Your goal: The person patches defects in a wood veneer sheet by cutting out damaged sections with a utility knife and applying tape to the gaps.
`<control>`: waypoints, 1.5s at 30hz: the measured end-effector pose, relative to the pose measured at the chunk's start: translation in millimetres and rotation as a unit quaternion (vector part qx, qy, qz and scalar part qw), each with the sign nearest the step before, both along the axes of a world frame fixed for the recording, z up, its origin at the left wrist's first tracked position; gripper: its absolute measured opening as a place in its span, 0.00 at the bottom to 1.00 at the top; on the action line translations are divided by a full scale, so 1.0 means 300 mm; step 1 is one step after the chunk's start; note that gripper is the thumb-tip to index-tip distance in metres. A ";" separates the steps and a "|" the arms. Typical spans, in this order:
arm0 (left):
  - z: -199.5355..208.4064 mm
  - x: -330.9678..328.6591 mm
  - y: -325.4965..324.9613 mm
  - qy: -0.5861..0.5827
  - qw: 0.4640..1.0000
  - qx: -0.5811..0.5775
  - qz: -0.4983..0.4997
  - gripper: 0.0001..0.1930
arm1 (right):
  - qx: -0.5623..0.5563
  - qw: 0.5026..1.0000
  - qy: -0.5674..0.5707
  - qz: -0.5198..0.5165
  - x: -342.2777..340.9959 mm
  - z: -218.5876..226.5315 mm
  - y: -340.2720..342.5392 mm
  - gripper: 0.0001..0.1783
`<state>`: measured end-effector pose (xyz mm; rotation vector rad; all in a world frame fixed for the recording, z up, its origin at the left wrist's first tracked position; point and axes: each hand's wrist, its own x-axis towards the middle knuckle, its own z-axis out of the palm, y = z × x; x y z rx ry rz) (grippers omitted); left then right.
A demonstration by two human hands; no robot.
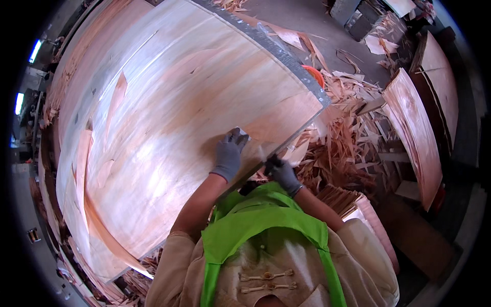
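Pale, reddish-streaked veneer [169,112] spreads from the upper left to the centre of the frame, a broad sheet lying over the desk, whose grey speckled edge [286,60] slants down toward the right of centre. My left hand [229,153], in a grey glove, rests on this sheet near the middle of the frame, its fingertips close to the near edge; whether that grip pinches the wood or only presses it flat, I cannot tell. My right hand [286,176], gloved too, sits at the near edge, a little lower and to the right, its grip curled around a dark tool [273,162] with a pale, blurred tip that I take for a blade. I judge that I am trimming along this edge, steadying with the left and cutting with the right. The next move, as I read it, calls for left fingers clear of the blade's line, firm pressure on the sheet, and an even draw of the tool so the thin wood does not split along its grain. Loose shavings [342,148] heap right of centre, and a curled strip [110,238] at lower left could snag if I turn the sheet
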<state>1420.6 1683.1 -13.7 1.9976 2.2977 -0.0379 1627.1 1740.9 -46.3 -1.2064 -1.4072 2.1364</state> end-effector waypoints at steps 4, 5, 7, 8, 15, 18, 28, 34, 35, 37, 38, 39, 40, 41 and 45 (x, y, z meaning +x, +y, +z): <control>0.036 0.094 0.037 0.022 0.994 0.042 -0.095 0.27 | 0.007 0.998 -0.065 0.005 0.023 0.044 0.208 0.09; 0.016 0.123 0.051 0.029 0.989 0.051 -0.134 0.27 | -0.044 0.996 -0.069 -0.029 0.003 0.101 0.220 0.10; -0.070 0.147 0.076 0.018 0.985 0.066 -0.156 0.27 | -0.045 0.994 -0.096 -0.023 0.004 0.090 0.236 0.09; -0.081 0.163 0.089 0.009 0.983 0.072 -0.167 0.26 | -0.048 0.992 -0.112 -0.021 0.013 0.080 0.242 0.09; 0.004 0.197 0.119 0.008 0.984 0.066 -0.164 0.24 | -0.042 0.995 -0.089 0.011 0.127 0.019 0.051 0.06; -0.080 0.195 0.143 -0.001 0.990 0.048 -0.131 0.25 | 0.002 0.995 -0.086 0.053 0.163 -0.053 0.208 0.21; -0.043 0.253 0.738 -0.008 0.989 0.094 -0.110 0.29 | 0.381 0.921 -0.037 -0.074 -0.006 -0.022 0.908 0.21; -0.144 0.307 0.736 0.084 0.994 0.030 -0.058 0.27 | -0.037 0.979 -0.202 -0.008 0.121 -0.038 0.755 0.05; -0.119 0.310 0.736 0.050 0.997 0.013 -0.054 0.27 | -0.069 0.981 -0.179 0.010 0.133 0.054 0.715 0.07; -0.010 0.311 0.759 -0.016 0.998 -0.012 -0.058 0.28 | 0.018 0.993 -0.097 0.072 0.228 -0.024 0.647 0.07; -0.031 0.277 0.739 -0.047 0.997 0.047 -0.047 0.29 | 0.004 0.993 -0.083 0.087 0.212 0.027 0.633 0.07; -0.065 0.238 0.724 -0.077 0.990 0.109 -0.038 0.30 | -0.008 0.993 -0.070 0.098 0.200 0.078 0.625 0.07; -0.099 0.203 0.693 -0.105 0.979 0.171 -0.029 0.30 | -0.039 0.994 -0.043 0.095 0.166 0.119 0.640 0.07; -0.083 0.158 0.650 -0.122 0.970 0.204 0.052 0.32 | -0.070 0.994 -0.016 0.084 0.134 0.134 0.671 0.06; -0.011 0.137 0.472 -0.087 0.967 0.183 0.157 0.30 | -0.007 0.978 -0.099 0.183 -0.072 0.118 0.808 0.10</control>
